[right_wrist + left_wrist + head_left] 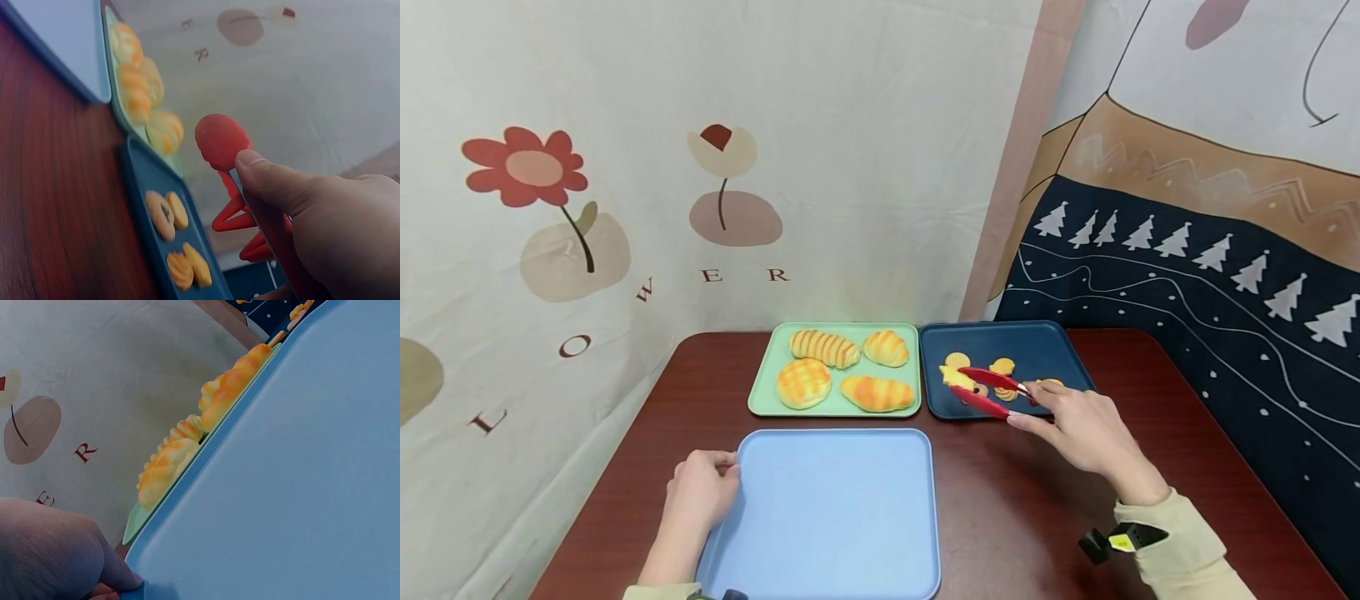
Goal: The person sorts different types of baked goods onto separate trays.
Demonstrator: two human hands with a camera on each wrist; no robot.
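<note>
My right hand (pixel 1078 429) holds red tongs (pixel 985 403) over the dark blue tray (pixel 1045 337), thumb along one arm in the right wrist view. A yellow cookie-like piece (pixel 953 377) shows at the tong tips; I cannot tell whether they grip it. Around it in the tray lie several small cookies (pixel 957 360), including a ridged one (pixel 180 270) and a long brownish one (pixel 160 215). My left hand (pixel 702 487) pinches the left rim of a light blue tray (pixel 835 517), which carries nothing; its thumb reaches over the rim in the left wrist view.
Behind the light blue tray stands a green tray (pixel 778 367) with several breads, among them a round bun (pixel 803 383) and a ridged roll (pixel 823 347). All trays rest on a dark red wooden table (pixel 1000 517). Printed cloth (pixel 865 167) hangs behind and to the right.
</note>
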